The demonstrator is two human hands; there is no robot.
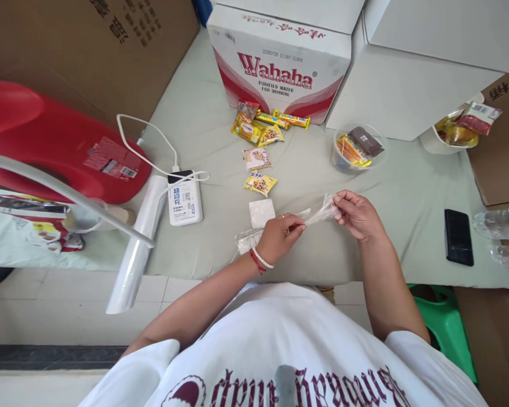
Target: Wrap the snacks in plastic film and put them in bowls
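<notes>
Near the front of the table, my left hand point(281, 236) and my right hand point(358, 213) pinch a thin clear plastic bag point(319, 212), which is stretched between them. The fingers of both hands are closed on it. Just left of my left hand lies a white square piece point(262, 213), perhaps a folded tissue. A clear plastic packet point(246, 241) with something white inside is partly hidden behind my left wrist. Beyond these, a yellow cookie packet point(261, 183) and a pale snack packet point(257, 159) lie in a line.
Several yellow snack packets point(261, 127) lie before a Wahaha water carton point(280, 65). A clear tub point(358, 148) and a white tub point(449, 135) hold snacks. A power bank point(184, 198), white lamp point(138, 249) and red container point(63, 147) stand left; a phone point(458, 237) and bottles point(500, 223) lie right.
</notes>
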